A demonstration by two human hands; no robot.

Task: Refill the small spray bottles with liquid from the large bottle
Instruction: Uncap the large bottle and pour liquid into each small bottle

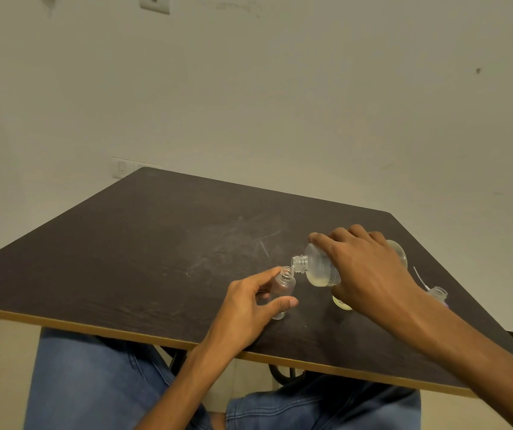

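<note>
The large bottle (323, 268) is tipped on its side in the air, just above the desk (124, 259). Its open mouth points left and almost touches the open mouth of a small bottle (283, 290). A little pale liquid sits low inside the large bottle. The right hand (363, 271) is curled over the top of the large bottle and grips it. The left hand (249, 308) holds the small bottle between the thumb and the fingers, and the small bottle leans a bit. A round cap (342, 302) lies on the desk under the right hand. A spray top (435, 290) with a thin tube lies on the desk behind the right wrist. Blue jeans (93, 383) show below the desk edge.
</note>
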